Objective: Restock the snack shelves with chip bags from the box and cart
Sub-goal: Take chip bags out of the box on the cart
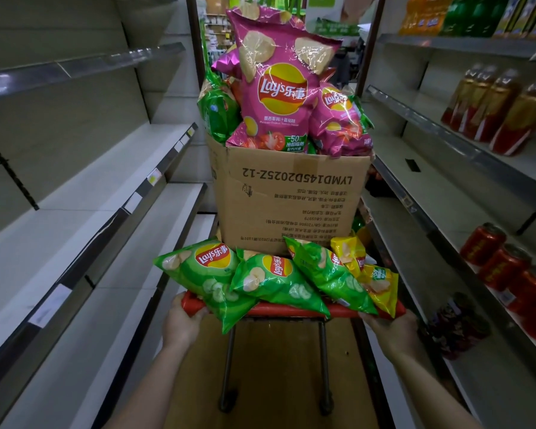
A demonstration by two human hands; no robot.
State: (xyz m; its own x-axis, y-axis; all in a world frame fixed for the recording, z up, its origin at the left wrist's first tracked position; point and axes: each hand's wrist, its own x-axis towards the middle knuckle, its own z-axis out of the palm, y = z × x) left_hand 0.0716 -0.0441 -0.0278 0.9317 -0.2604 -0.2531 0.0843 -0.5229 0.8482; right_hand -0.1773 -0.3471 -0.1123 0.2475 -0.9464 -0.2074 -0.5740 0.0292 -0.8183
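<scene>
Both hands, left (183, 317) and right (390, 326), seem to wrap their fingers round the red cart handle (287, 309). Chip bags (273, 88) overfill the box (288, 196); better push slowly toward the bare shelves (84, 193).

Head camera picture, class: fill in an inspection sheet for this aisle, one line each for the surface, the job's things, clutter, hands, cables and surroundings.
Surface: shelves on the left bare, with price tags along the edges.
Job's things: cardboard box on the cart, heaped with pink chip bags; green chip bags and yellow chip bags lie in front of it, over the red cart handle.
Clutter: nothing seen.
Hands: left hand and right hand each grip an end of the handle.
Cables: nothing seen.
Surroundings: shelves on the right hold bottles and red cans.
</scene>
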